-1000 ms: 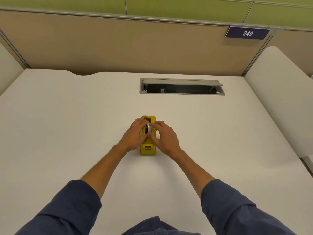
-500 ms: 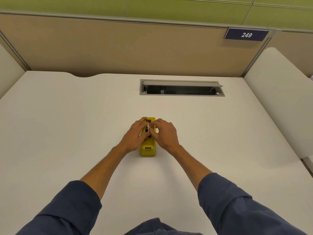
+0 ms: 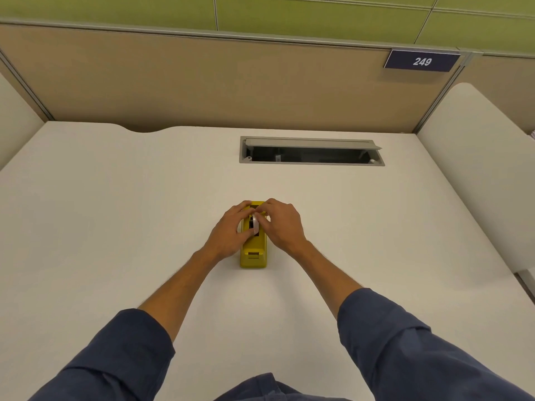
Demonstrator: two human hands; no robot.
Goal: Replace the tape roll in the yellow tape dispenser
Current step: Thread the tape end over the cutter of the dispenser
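Note:
A yellow tape dispenser [image 3: 254, 254] stands on the white desk [image 3: 115, 215], its cutter end toward me. A whitish tape roll [image 3: 255, 221] sits upright in the dispenser's dark slot. My left hand [image 3: 228, 233] wraps the dispenser's left side, thumb near the roll. My right hand [image 3: 282, 224] comes from the right, its fingertips pinching the top of the roll. The far end of the dispenser is partly hidden by my fingers.
A grey cable hatch [image 3: 311, 151] lies open in the desk behind the dispenser. A tan partition [image 3: 202, 82] with a "249" sign [image 3: 422, 61] closes the far edge. A white side panel [image 3: 477, 169] rises at the right.
Both hands have stayed on the dispenser. My right fingertips have shifted slightly along the top of the roll, and the roll shows a bit more in the slot.

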